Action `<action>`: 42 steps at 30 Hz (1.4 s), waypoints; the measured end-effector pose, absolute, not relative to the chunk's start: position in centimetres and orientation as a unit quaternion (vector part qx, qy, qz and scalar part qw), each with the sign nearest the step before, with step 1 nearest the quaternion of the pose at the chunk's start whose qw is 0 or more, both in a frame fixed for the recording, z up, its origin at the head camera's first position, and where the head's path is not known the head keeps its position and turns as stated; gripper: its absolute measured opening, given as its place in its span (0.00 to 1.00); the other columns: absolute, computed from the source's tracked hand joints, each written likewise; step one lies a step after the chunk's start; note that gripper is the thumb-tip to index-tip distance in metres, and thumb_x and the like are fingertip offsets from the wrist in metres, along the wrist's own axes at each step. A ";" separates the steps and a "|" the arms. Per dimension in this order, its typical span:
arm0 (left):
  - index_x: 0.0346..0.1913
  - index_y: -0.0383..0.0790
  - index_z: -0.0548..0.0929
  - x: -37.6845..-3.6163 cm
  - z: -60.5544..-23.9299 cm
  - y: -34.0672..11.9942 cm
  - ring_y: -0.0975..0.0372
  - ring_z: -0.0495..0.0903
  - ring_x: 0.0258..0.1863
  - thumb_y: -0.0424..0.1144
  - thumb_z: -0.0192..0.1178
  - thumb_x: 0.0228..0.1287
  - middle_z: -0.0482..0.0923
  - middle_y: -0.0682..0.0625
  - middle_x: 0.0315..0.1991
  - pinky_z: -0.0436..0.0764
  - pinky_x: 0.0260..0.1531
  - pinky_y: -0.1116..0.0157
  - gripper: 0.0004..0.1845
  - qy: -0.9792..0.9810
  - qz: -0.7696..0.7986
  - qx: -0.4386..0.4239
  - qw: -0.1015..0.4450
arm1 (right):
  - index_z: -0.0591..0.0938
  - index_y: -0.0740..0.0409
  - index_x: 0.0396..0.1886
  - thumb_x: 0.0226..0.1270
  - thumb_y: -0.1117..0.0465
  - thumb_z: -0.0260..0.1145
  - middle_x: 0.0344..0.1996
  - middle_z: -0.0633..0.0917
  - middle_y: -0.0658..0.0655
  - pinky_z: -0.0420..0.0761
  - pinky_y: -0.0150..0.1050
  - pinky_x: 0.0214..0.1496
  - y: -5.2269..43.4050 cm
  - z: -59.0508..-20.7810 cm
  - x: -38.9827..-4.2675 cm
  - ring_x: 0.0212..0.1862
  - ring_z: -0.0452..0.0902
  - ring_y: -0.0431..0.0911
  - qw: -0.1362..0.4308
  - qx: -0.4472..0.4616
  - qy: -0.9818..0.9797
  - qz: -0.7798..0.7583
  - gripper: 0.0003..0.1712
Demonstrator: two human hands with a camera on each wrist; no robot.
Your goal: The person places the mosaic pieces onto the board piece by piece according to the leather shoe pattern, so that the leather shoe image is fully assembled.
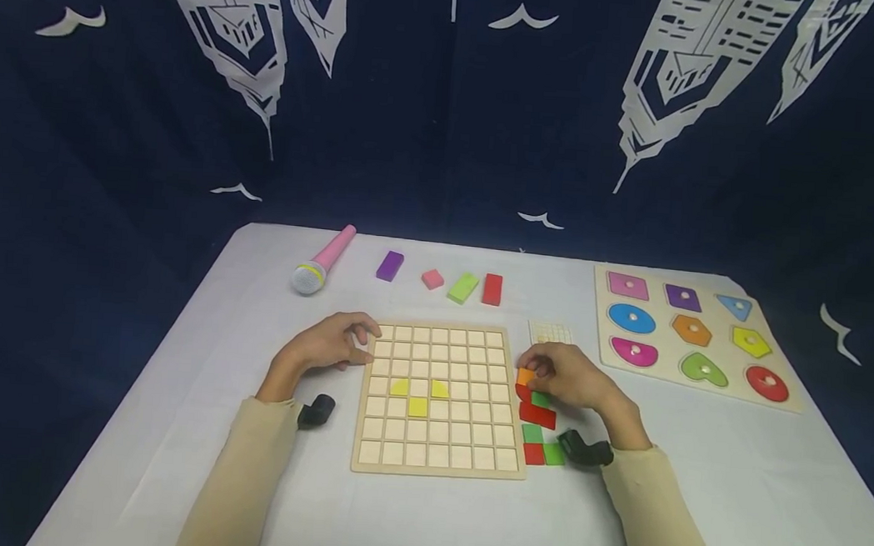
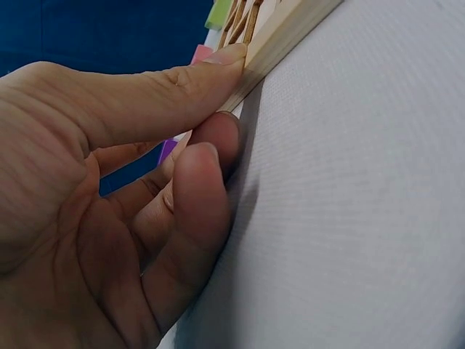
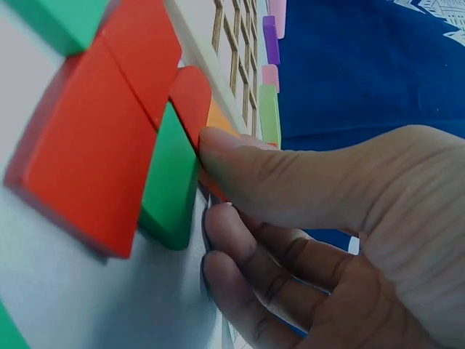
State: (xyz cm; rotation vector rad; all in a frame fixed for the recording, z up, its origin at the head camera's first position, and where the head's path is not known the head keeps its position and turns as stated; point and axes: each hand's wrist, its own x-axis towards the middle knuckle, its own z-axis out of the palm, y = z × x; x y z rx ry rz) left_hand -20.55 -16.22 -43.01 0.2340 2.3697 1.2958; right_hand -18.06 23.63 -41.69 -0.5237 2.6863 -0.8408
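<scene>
wooden grid board (image 1: pixel 440 398) has 3 yellow tiles (image 1: pixel 417 406) placed, most cells bare; left hand (image 1: pixel 331 343) fingers steady its edge, right hand (image 1: pixel 569 377) pinches orange tile (image 1: pixel 525 376).

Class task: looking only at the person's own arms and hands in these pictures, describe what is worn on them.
Both arms wear long beige sleeves reaching to the wrists. A small black device sits at each wrist: one by the left hand, one by the right hand. The hands are bare, with no gloves, and no rings show.

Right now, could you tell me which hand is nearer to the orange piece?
The right hand: its fingertips pinch the orange piece beside the wooden grid board. The left hand rests across the board, at its left edge.
</scene>
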 end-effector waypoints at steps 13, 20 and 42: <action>0.55 0.40 0.80 -20.6 -42.9 -16.3 0.60 0.71 0.21 0.29 0.71 0.55 0.72 0.45 0.43 0.74 0.25 0.67 0.23 0.853 0.467 0.078 0.218 | 0.84 0.57 0.38 0.61 0.73 0.67 0.34 0.85 0.53 0.82 0.43 0.44 22.2 -40.8 -17.4 0.37 0.77 0.46 0.086 -0.198 0.937 -0.274 0.09; 0.55 0.40 0.80 -20.5 -42.9 -16.2 0.61 0.72 0.21 0.30 0.72 0.54 0.73 0.46 0.42 0.74 0.25 0.66 0.24 0.857 0.464 0.081 0.210 | 0.85 0.58 0.38 0.63 0.73 0.64 0.33 0.85 0.52 0.82 0.38 0.38 20.0 -39.3 -16.4 0.35 0.78 0.46 0.075 -0.201 0.939 -0.268 0.08; 0.56 0.40 0.80 -20.6 -43.0 -16.5 0.61 0.71 0.21 0.29 0.71 0.54 0.73 0.45 0.42 0.75 0.24 0.67 0.24 0.854 0.467 0.090 0.210 | 0.85 0.56 0.34 0.60 0.71 0.71 0.27 0.85 0.48 0.79 0.31 0.38 7.9 -39.5 -15.0 0.31 0.76 0.39 0.112 -0.368 0.871 -0.304 0.07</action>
